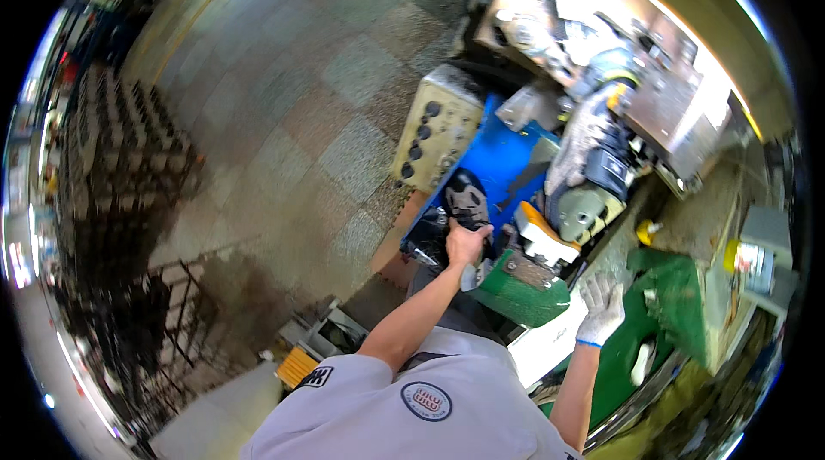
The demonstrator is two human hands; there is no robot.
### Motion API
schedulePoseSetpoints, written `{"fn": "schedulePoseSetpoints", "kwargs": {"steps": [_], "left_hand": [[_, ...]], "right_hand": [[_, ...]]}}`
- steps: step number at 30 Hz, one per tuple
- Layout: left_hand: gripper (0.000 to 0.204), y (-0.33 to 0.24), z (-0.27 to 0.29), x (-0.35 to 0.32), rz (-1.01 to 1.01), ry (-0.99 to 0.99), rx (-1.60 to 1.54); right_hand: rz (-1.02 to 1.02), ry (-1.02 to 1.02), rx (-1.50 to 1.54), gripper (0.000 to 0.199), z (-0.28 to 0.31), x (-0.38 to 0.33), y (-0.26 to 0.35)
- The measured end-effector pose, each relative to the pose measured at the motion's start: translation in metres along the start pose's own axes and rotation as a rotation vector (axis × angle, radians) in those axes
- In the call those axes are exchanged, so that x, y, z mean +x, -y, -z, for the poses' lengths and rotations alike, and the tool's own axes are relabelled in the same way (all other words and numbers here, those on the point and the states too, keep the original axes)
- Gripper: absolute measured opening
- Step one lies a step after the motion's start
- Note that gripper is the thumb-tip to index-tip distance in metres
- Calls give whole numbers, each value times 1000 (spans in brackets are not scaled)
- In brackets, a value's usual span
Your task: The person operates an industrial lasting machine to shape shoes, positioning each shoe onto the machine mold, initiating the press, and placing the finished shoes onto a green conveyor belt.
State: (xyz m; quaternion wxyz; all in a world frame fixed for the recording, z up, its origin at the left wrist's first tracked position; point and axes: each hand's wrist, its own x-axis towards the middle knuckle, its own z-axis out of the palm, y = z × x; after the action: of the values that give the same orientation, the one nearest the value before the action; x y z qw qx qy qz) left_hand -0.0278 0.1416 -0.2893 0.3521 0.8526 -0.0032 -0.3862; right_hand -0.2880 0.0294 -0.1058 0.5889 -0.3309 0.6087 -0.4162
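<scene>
Since your gloved right hand (603, 305) is just loose near the green pad (526, 298), looks like nothing's in it. Your bare left hand (467, 245) is at the near end of that black-and-beige item (467, 202), can't really tell if you're gripping it. Item's on the blue tray (503, 153), beige knobbed box (436, 129) just past it, tiled floor (344, 90) way further out.
</scene>
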Motion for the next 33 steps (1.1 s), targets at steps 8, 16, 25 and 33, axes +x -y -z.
{"fn": "schedulePoseSetpoints", "kwargs": {"steps": [8,16,25,33], "left_hand": [[86,15,35,-2,-190,70,42],[67,-5,176,-55,-531,145,53],[63,-53,268,-139,-703,527,-648],[64,-107,171,-179,-502,592,-565]], "right_hand": [[-38,67,-96,50,-20,15,24],[228,239,-316,56,-58,-18,92],[41,880,-99,84,-164,-130,65],[-2,1025,-1,92,-171,-132,82]]}}
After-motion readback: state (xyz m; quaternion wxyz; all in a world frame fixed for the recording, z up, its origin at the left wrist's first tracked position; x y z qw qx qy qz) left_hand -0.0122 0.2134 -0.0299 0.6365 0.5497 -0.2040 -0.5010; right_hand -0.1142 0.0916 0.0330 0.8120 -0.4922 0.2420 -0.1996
